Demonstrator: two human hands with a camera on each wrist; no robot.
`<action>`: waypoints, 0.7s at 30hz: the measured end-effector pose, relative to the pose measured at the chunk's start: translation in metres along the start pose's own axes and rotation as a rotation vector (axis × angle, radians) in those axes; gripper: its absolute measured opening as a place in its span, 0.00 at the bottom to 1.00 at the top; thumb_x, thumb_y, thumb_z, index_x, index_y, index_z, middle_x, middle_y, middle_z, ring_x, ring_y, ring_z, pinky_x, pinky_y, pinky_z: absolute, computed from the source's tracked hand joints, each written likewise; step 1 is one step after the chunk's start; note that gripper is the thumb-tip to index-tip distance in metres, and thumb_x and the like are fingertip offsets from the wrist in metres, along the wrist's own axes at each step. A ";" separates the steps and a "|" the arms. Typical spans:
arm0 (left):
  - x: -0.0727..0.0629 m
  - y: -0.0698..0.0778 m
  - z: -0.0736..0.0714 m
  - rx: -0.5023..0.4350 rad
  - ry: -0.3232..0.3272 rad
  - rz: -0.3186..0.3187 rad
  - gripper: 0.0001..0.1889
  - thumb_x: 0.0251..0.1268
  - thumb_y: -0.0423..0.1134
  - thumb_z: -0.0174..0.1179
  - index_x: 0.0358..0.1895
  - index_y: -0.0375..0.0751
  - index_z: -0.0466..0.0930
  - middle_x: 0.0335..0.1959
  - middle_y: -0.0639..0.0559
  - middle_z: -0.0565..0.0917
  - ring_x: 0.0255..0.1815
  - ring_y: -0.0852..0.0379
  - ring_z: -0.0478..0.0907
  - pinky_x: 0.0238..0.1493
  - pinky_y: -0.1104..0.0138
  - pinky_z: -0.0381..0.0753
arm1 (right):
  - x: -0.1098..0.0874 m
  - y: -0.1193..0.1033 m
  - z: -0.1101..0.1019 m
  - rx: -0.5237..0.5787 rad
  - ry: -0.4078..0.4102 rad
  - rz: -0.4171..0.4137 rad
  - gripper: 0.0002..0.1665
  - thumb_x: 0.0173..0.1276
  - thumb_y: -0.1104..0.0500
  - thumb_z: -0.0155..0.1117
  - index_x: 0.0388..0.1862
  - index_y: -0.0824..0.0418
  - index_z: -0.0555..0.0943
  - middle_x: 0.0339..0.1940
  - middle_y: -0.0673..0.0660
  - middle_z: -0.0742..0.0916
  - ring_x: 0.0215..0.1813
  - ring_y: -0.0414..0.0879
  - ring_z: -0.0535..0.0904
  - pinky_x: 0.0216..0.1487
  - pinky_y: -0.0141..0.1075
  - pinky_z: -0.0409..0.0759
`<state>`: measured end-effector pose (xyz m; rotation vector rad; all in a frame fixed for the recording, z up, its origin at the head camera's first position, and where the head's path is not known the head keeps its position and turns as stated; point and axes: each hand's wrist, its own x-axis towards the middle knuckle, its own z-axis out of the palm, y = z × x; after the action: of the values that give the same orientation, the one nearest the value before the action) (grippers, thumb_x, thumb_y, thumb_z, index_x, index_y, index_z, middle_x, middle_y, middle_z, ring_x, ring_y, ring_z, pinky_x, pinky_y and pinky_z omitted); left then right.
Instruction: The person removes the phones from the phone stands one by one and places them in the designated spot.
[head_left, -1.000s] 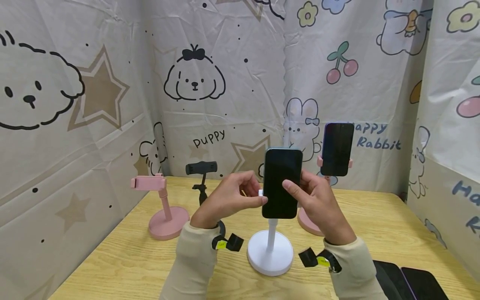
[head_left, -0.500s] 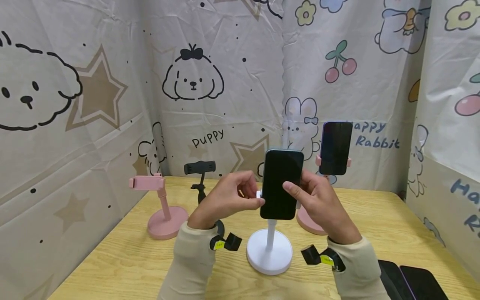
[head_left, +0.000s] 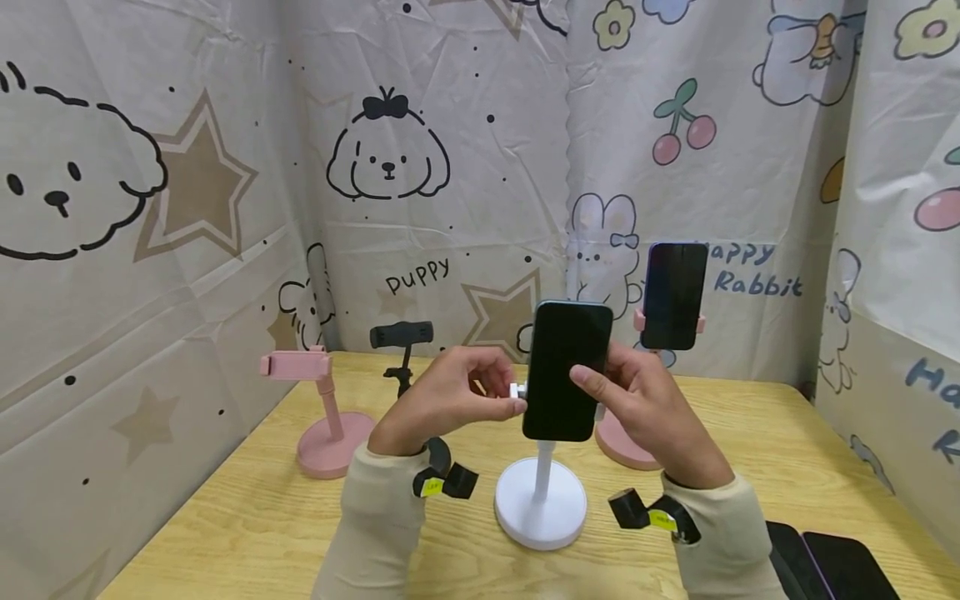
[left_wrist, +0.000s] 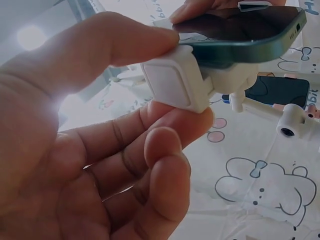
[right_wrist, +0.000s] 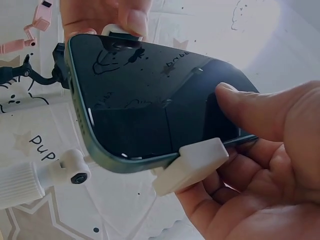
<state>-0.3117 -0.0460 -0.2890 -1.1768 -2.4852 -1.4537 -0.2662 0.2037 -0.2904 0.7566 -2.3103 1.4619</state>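
A phone with a dark screen and green edge (head_left: 568, 371) stands upright in the holder of a white phone stand (head_left: 542, 504). My left hand (head_left: 453, 396) pinches the stand's white left clamp end (left_wrist: 172, 82) between thumb and fingertips, and that end sits a little out from the phone's edge. On the phone's other side, my right hand (head_left: 645, 408) grips the phone, thumb on the screen and fingers behind. In the right wrist view, the white right clamp end (right_wrist: 192, 165) hooks over the phone's edge near those fingers. Most of the holder's back is hidden behind the phone.
A pink phone stand (head_left: 335, 442) is at the left, with a black stand (head_left: 402, 335) partly behind my left hand. Behind my right hand, another phone (head_left: 675, 296) sits in a pink stand (head_left: 622, 442). More dark phones (head_left: 847, 562) lie at the front right.
My left hand has drawn slightly left, and the white clamp end now shows farther out from the phone's edge. The phone and my right hand have shifted slightly right and down.
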 end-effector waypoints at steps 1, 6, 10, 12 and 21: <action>0.000 0.000 0.000 -0.001 -0.004 0.000 0.10 0.54 0.43 0.71 0.33 0.49 0.79 0.29 0.52 0.80 0.31 0.53 0.78 0.31 0.61 0.79 | 0.000 0.000 0.000 0.009 -0.002 0.004 0.18 0.72 0.57 0.59 0.58 0.62 0.78 0.46 0.55 0.87 0.48 0.45 0.83 0.57 0.47 0.77; 0.002 -0.005 -0.001 -0.044 -0.032 0.000 0.09 0.54 0.43 0.71 0.34 0.48 0.80 0.30 0.50 0.80 0.31 0.52 0.77 0.31 0.62 0.78 | -0.001 0.001 -0.003 0.066 -0.021 0.027 0.19 0.72 0.56 0.59 0.58 0.61 0.77 0.48 0.53 0.87 0.52 0.47 0.82 0.59 0.45 0.75; 0.003 -0.010 -0.002 -0.086 -0.049 -0.009 0.10 0.54 0.43 0.72 0.34 0.47 0.80 0.30 0.49 0.80 0.31 0.52 0.77 0.31 0.63 0.77 | -0.001 0.004 -0.005 0.096 -0.039 0.044 0.17 0.72 0.55 0.59 0.56 0.61 0.78 0.47 0.54 0.86 0.54 0.49 0.80 0.59 0.48 0.74; 0.004 -0.011 -0.002 -0.099 -0.052 -0.014 0.10 0.53 0.43 0.72 0.34 0.47 0.80 0.31 0.48 0.81 0.31 0.52 0.77 0.32 0.63 0.77 | -0.001 0.006 -0.007 0.109 -0.052 0.051 0.15 0.73 0.55 0.58 0.53 0.62 0.78 0.45 0.56 0.86 0.54 0.50 0.79 0.59 0.46 0.74; 0.003 -0.010 -0.004 -0.119 -0.065 -0.015 0.11 0.54 0.42 0.72 0.36 0.46 0.80 0.31 0.48 0.81 0.31 0.53 0.77 0.32 0.63 0.77 | 0.000 0.011 -0.011 0.174 -0.111 0.067 0.15 0.74 0.56 0.56 0.52 0.65 0.77 0.45 0.59 0.86 0.56 0.52 0.77 0.60 0.44 0.71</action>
<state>-0.3209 -0.0497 -0.2928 -1.2462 -2.4853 -1.6128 -0.2731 0.2176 -0.2938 0.8336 -2.3318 1.7092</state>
